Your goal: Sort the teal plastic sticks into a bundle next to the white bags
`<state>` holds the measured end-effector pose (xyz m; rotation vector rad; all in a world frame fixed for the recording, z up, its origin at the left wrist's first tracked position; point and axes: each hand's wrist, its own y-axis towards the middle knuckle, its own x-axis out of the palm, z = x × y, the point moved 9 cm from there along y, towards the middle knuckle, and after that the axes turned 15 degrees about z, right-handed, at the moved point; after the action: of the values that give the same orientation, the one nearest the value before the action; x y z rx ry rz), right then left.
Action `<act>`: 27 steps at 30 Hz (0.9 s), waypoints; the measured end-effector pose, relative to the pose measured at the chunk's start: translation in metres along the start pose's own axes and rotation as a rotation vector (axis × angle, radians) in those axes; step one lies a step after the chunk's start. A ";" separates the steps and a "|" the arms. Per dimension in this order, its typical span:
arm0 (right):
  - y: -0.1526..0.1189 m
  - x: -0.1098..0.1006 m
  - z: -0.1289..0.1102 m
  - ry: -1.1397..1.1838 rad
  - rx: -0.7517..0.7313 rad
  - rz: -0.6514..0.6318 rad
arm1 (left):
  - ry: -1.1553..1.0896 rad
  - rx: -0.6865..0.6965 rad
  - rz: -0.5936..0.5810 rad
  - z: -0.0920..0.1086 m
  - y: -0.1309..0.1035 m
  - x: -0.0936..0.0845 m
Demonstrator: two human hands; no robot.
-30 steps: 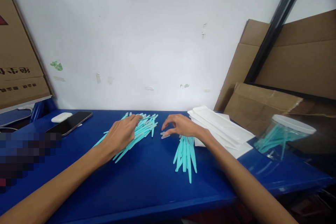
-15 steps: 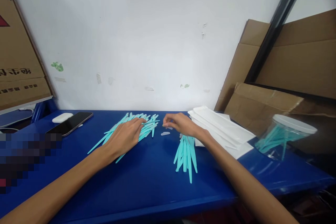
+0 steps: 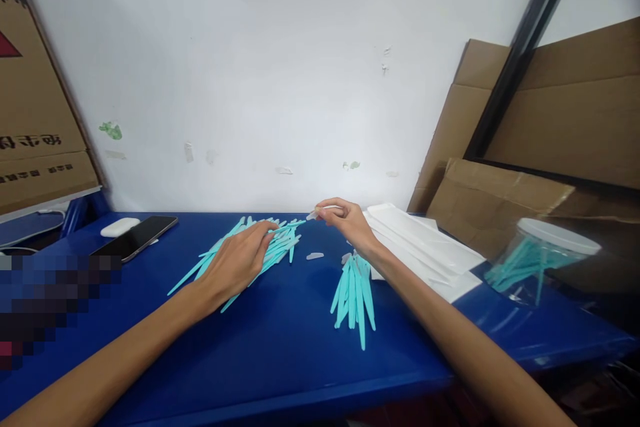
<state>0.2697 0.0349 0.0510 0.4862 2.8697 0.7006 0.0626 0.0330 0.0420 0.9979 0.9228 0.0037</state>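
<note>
My left hand is closed, pinching a slim teal plastic stick whose tip points right. Beneath and around that hand spreads a loose pile of similar teal sticks. My right hand pinches a small translucent sleeve-like piece, held close to the stick's tip; whether they touch I cannot tell. Another translucent piece lies on the blue table between the hands. Below my right wrist, a fanned bundle of teal sticks has pale pieces at its far ends.
White paper sheets or envelopes lie to the right, beside a clear jar of teal sticks with a white lid. A phone and a white case rest at left. Cardboard leans at right; a white wall stands behind.
My right hand has lifted slightly from the table with a translucent piece now between its fingers. The left hand stays nearly in place, its stick tilted a little more upward.
</note>
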 end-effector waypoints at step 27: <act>-0.023 0.031 -0.006 -0.009 -0.016 -0.220 | -0.033 0.094 0.023 0.009 -0.006 0.001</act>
<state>0.2327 0.0243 0.0437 0.1664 2.8472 0.6803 0.0664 0.0232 0.0390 1.0923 0.8875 -0.0372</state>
